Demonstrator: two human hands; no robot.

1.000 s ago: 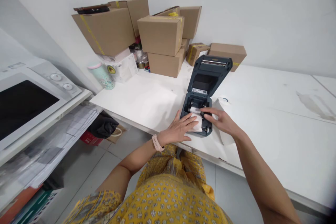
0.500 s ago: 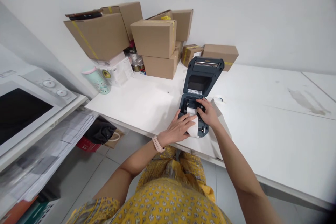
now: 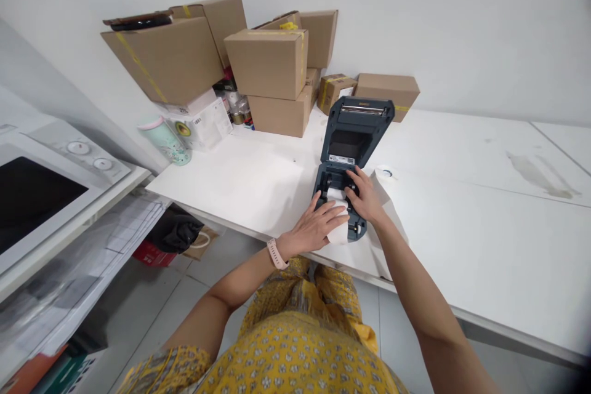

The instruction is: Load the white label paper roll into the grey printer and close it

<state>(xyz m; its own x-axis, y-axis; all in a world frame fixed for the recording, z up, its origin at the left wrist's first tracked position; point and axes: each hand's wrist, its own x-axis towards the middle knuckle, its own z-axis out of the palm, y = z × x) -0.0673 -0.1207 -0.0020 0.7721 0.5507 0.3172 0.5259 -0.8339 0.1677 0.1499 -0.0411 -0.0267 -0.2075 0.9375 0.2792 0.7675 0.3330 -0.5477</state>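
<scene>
A dark grey-blue label printer [image 3: 357, 129] stands on the white table with its lid raised. White paper [image 3: 339, 233] lies in its base and hangs toward the front edge. My left hand [image 3: 314, 226], fingers spread, rests over the paper and the printer's left side. On the right side of the base is my right hand [image 3: 365, 197], its fingers apart and bent over the inner parts by the paper roll. The fingertips of both hands partly cover the inside.
Cardboard boxes [image 3: 268, 64] are stacked at the back left, beside a mint tumbler [image 3: 168, 143]. A microwave [image 3: 41, 184] stands far left. A paper sheet [image 3: 392, 212] and a small white roll [image 3: 385, 173] lie right of the printer.
The view has shifted slightly. My left fingers have moved a little over the paper. My right hand stays at nearly the same place on the printer.
</scene>
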